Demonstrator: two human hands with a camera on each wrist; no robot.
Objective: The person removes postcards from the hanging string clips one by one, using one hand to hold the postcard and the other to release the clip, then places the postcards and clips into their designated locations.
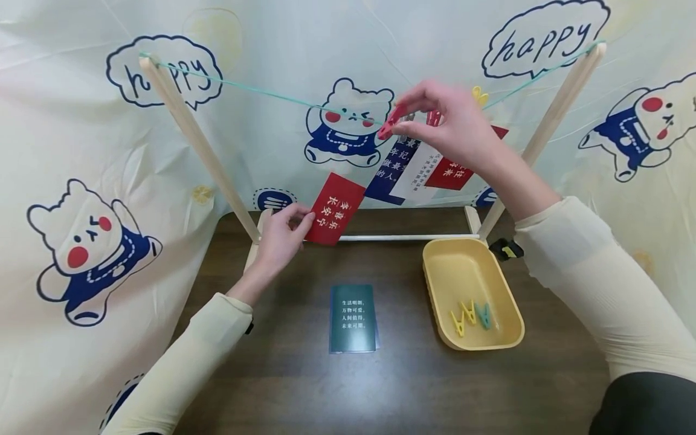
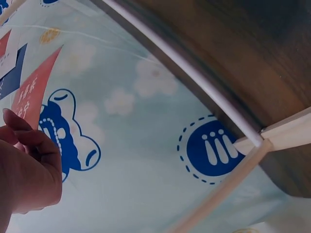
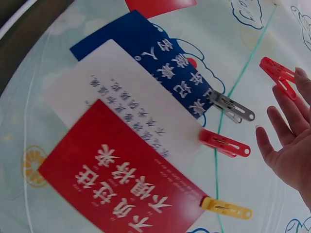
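Note:
My left hand pinches a red card with white writing by its lower left edge, below the green string. Up at the string, my right hand holds a red clothespin between thumb and fingers. In the right wrist view that clothespin is off to the side of the string. Three cards hang there: a blue card on a grey clothespin, a white card on a red one, and another red card on a yellow clothespin.
Two wooden posts carry the string, joined low down by a white rod. A dark green card lies on the brown table. To its right, a yellow basket contains several clothespins. A printed cloth hangs behind.

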